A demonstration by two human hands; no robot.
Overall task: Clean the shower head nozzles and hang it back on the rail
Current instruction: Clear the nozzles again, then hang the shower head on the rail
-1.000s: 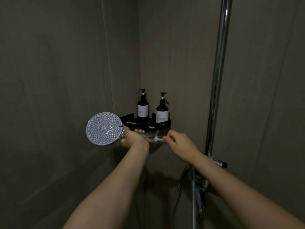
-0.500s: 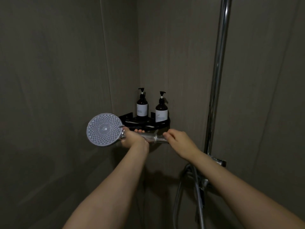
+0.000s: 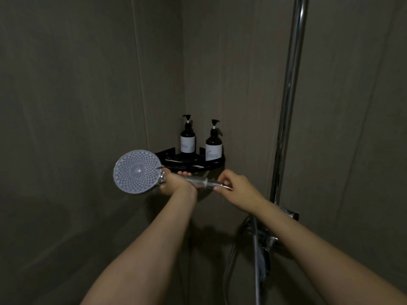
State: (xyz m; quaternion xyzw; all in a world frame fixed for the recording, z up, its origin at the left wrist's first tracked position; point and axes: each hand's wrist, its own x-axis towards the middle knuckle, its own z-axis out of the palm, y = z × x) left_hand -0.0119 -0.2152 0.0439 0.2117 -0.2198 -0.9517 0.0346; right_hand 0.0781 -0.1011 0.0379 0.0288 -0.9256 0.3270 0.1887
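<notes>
Your left hand (image 3: 176, 183) grips the shower head (image 3: 137, 171); your right hand (image 3: 236, 187) pinches its handle end. It's off the rail (image 3: 288, 102); hanging remains.

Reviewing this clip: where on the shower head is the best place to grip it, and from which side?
Probably the handle, wrapped from below as the left hand does beside the round nozzle face. It lies level and is slim; the right hand pinches its hose end.

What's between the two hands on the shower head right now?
In the head view, only a bare clear stretch of the shower head handle lies between the left hand, gripping near the head, and the right hand, pinching its end.
</notes>
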